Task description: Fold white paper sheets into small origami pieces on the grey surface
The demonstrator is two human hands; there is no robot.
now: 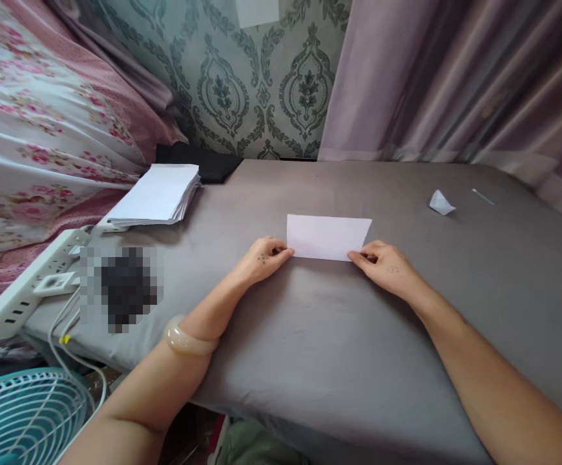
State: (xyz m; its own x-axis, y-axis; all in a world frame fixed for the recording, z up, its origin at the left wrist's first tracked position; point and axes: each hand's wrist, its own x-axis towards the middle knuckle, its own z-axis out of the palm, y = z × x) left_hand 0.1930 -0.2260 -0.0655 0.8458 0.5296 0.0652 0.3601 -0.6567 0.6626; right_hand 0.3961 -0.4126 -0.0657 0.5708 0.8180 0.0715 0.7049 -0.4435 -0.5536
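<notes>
A white sheet of paper (pixel 328 237) is held up in front of me, just above the grey-covered table (pixel 339 336). My left hand (pixel 267 258) pinches its lower left corner between thumb and fingers. At the lower right corner, my right hand (pixel 382 263) grips the sheet the same way. The paper looks flat and wider than tall; whether it is folded I cannot tell. A pale bangle (pixel 188 339) circles my left forearm.
Left of the sheet lies a stack of white paper (pixel 157 194), beside a black flat item (pixel 208 165). A small folded paper shape (pixel 440 203) and a thin stick (pixel 483 196) lie at right. A power strip (pixel 33 281), cables and a fan (pixel 24 413) are at left.
</notes>
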